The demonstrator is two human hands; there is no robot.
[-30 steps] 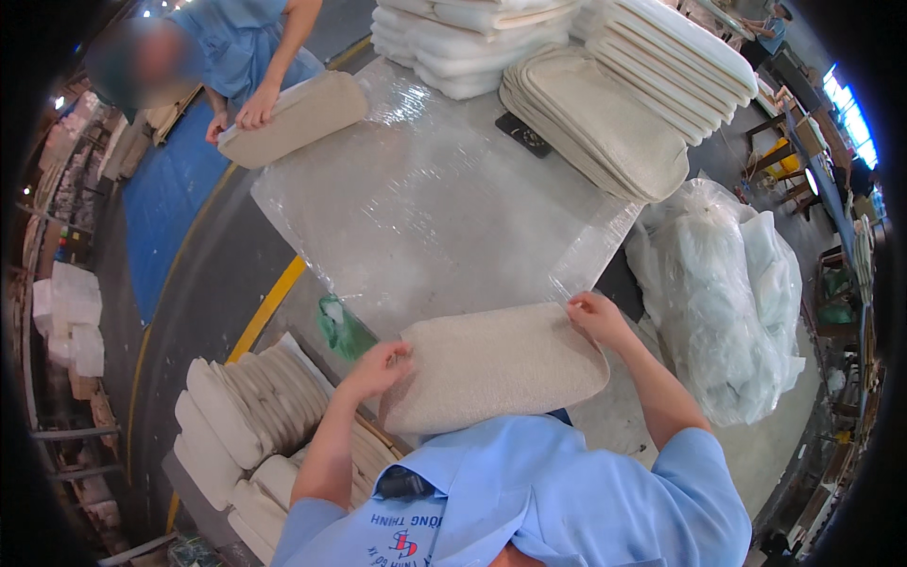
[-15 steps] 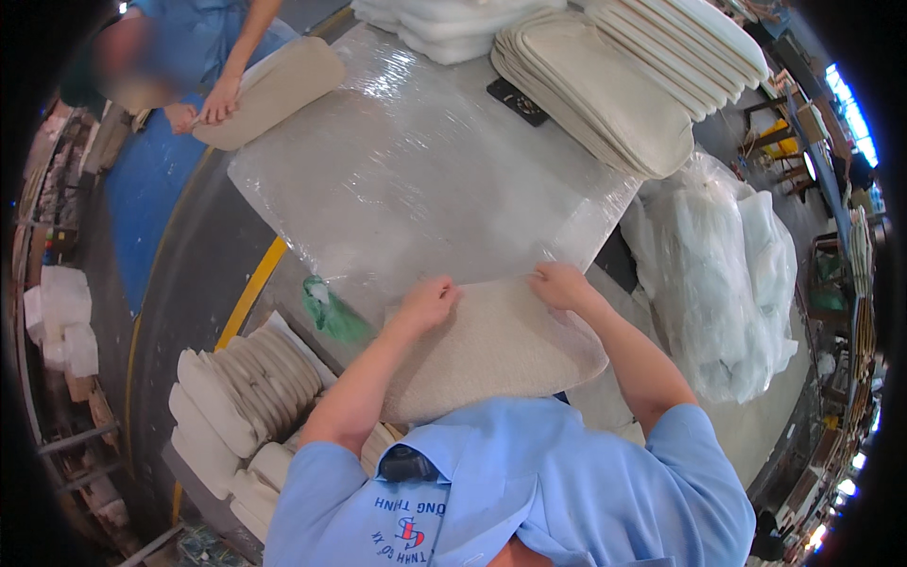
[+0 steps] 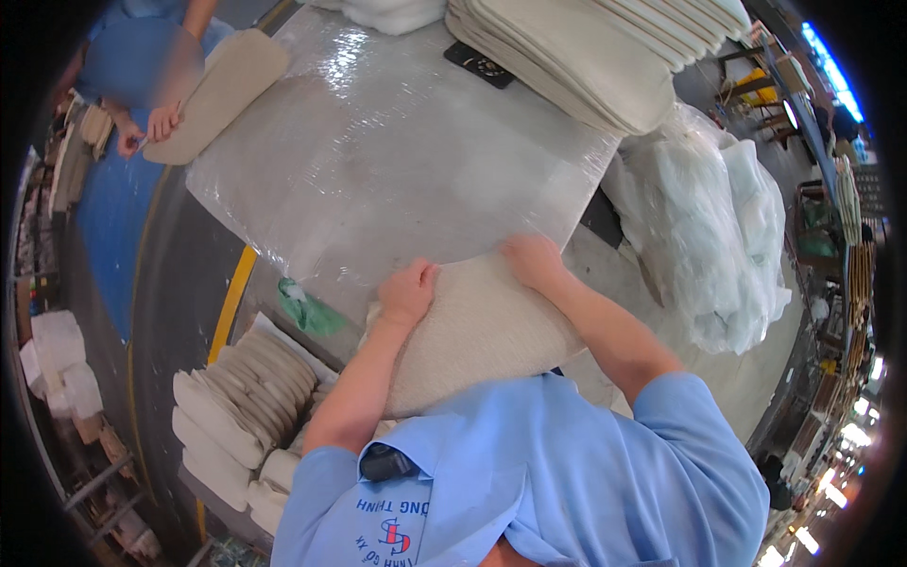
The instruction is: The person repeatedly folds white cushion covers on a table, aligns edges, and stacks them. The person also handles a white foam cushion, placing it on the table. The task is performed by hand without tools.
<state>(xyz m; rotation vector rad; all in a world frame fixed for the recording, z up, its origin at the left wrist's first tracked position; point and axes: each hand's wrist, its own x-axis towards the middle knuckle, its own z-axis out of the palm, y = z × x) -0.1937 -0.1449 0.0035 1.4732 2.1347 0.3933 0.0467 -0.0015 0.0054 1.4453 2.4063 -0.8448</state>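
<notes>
A beige fabric cushion point(image 3: 477, 331) lies against my body at the near edge of the plastic-covered table point(image 3: 378, 161). My left hand point(image 3: 410, 291) is closed on the cushion's far left corner. On its far right corner, my right hand point(image 3: 534, 261) grips with fingers curled. The far edge of the cushion runs between both fists, over the table's near corner. My fingertips are mostly hidden behind my knuckles.
Stacked beige cushions point(image 3: 557, 66) stand at the far right of the table, by a black flat piece point(image 3: 479, 64). Clear plastic bags point(image 3: 704, 227) bulge at right. More cushions point(image 3: 246, 397) are piled at left near a green bag point(image 3: 307, 307). A co-worker handles a cushion point(image 3: 222, 94) at far left.
Both my hands have shifted slightly up and left in view with the cushion, still gripping its corners. The whole scene has slid left. The co-worker's hands have moved to the cushion's near end.
</notes>
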